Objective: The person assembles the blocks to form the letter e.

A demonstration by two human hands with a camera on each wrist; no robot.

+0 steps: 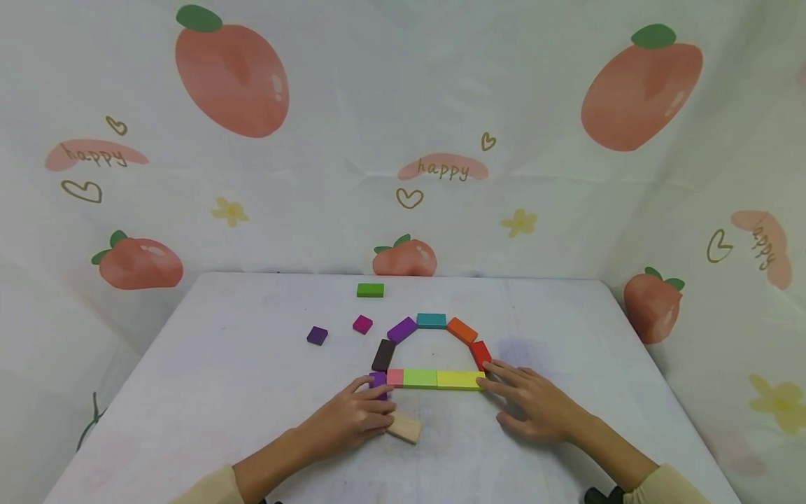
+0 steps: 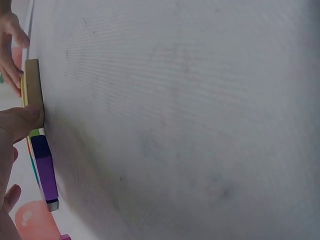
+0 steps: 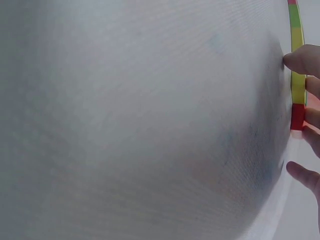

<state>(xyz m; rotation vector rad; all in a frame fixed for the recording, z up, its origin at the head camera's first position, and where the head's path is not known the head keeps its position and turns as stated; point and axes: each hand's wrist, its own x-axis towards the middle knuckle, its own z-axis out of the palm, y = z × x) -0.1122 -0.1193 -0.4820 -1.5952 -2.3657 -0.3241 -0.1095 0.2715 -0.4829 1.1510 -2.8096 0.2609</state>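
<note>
In the head view, my left hand (image 1: 343,420) pinches one end of a plain wooden block (image 1: 405,428) between thumb and forefinger. Its other fingers reach over a purple block (image 1: 378,379) at the left end of a row. That row has a pink block (image 1: 394,378), a light green block (image 1: 420,379) and a yellow block (image 1: 460,380). My right hand (image 1: 538,402) lies with spread fingers at the right end, fingertips touching the yellow block and a red block (image 1: 481,354). In the left wrist view, the thumb lies against the wooden block (image 2: 34,85).
Above the row, black (image 1: 383,355), purple (image 1: 402,330), teal (image 1: 431,320) and orange (image 1: 462,330) blocks curve round to the red one. Dark purple (image 1: 317,336), magenta (image 1: 362,324) and green (image 1: 370,290) blocks lie apart on the white table (image 1: 252,378).
</note>
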